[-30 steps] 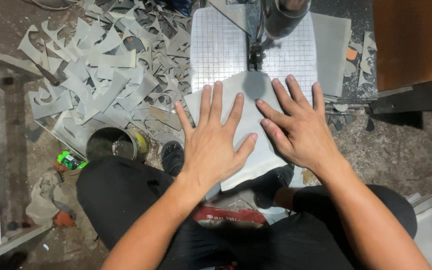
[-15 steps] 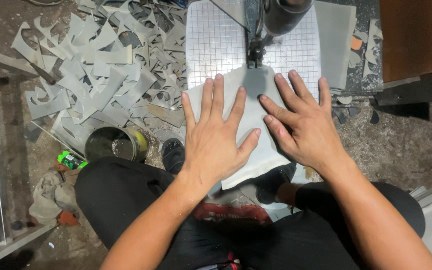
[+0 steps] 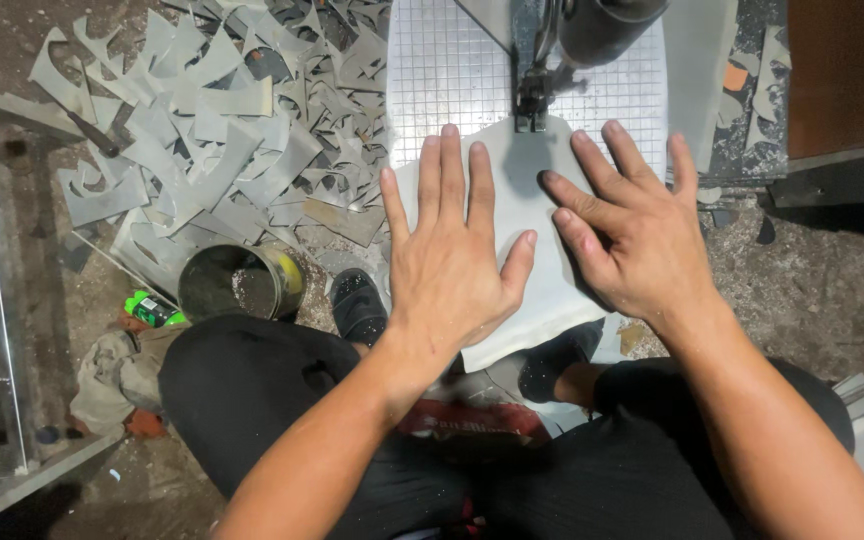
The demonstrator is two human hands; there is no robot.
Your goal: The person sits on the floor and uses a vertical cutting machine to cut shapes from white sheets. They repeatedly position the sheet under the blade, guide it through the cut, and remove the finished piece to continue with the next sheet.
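Pale grey sheet material, thin and stiff-looking, lies flat at the centre of the frame on a gridded white bench that fills the upper middle. Its far edge sits right at the foot of an upright dark machine head, where a narrow blade or needle appears to come down; which it is cannot be told. The near part of the sheet hangs past the bench edge, over the person's lap.

Both hands are open and spread flat, gripping nothing. The left hand presses palm-down on the middle of the sheet, fingers pointing toward the machine. The right hand presses on the right side, its index finger angled toward the machine foot and near it.

Offcuts of the same grey material cover the floor in the upper left. A round tin and a small green object sit on the floor at lower left, beside the person's black-clad knee.

The main risk, as a judgement: fingertips lie close to the working point, so a slip or sudden give in the sheet could carry them into it. The unsupported overhang could also tip the sheet and pull the line off course.
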